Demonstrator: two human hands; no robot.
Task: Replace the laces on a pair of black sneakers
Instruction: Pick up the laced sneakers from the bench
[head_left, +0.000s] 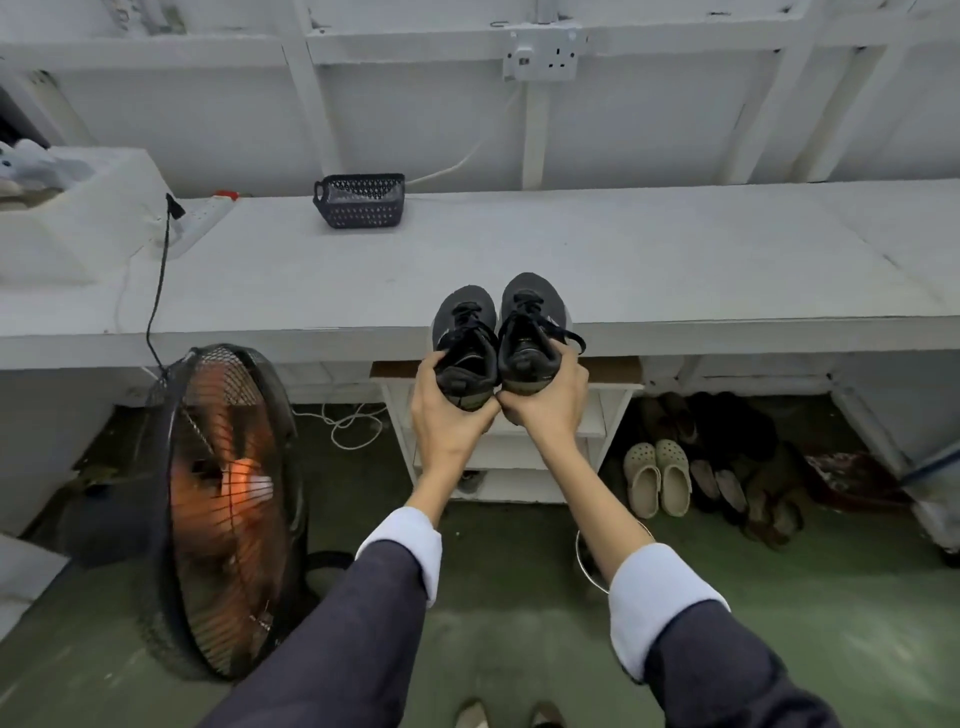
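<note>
Two black sneakers with black laces are held side by side over the front edge of the white workbench (675, 270), toes pointing away from me. My left hand (447, 410) grips the heel of the left sneaker (462, 332). My right hand (550, 400) grips the heel of the right sneaker (527, 322). A loop of black lace (571, 338) hangs off the right shoe's side. I cannot tell whether the soles touch the bench.
A dark perforated basket (361, 200) stands at the back of the bench, a white power strip (202, 221) to its left. A large floor fan (223, 509) runs at lower left. Several shoes, among them beige clogs (657, 478), lie under the bench at right.
</note>
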